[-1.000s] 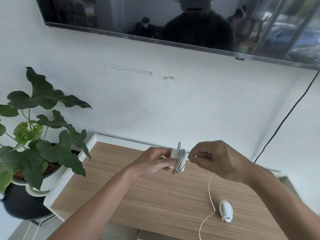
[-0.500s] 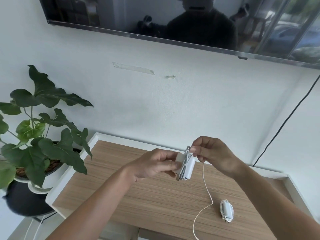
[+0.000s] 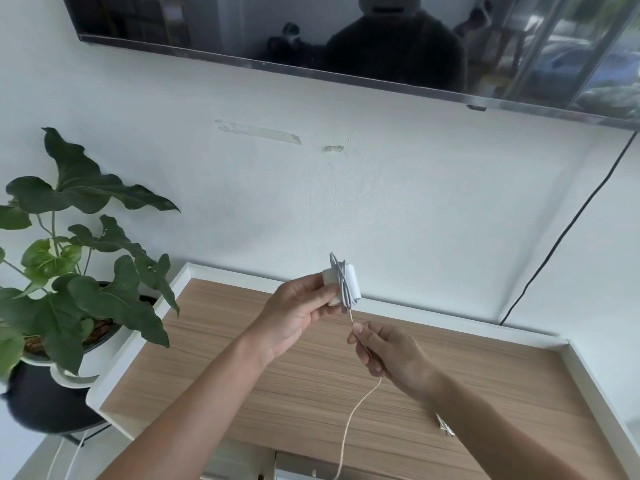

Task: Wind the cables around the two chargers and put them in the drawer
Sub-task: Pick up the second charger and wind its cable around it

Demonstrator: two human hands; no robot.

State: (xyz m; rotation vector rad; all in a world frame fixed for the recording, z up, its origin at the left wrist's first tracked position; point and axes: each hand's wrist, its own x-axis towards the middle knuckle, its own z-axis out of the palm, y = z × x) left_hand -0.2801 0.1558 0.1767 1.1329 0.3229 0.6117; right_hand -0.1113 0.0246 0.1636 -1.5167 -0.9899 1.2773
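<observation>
Now the charger (image 3: 341,284) is held up above the far edge of the tabletop (image 3: 214,382), gripped at its left end by the left hand (image 3: 296,315), fingers and thumb curled round the white block. Several turns of cable are already seen wrapped about its middle, running up and over the block. From the underside of the charger the loose cable (image 3: 349,420) is dropped almost straight down, and just below it the strand is pinched between thumb and fingers of the right hand (image 3: 384,351); that grip is closed on the cable, not spread. So the charger is found up and slightly left of the right hand, near it but apart, with a short taut run between them. Past the right hand the cable is trailed in a long curve toward the near edge of the tabletop and out of view. The winding is judged part done: a good length is left to take up. The next turn would have to be carried round the block across its long axis, by the right hand, the nearer one to the slack. A second charger (image 3: 445,426) is barely glimpsed behind the right forearm. No drawer can be made out with certainty.
</observation>
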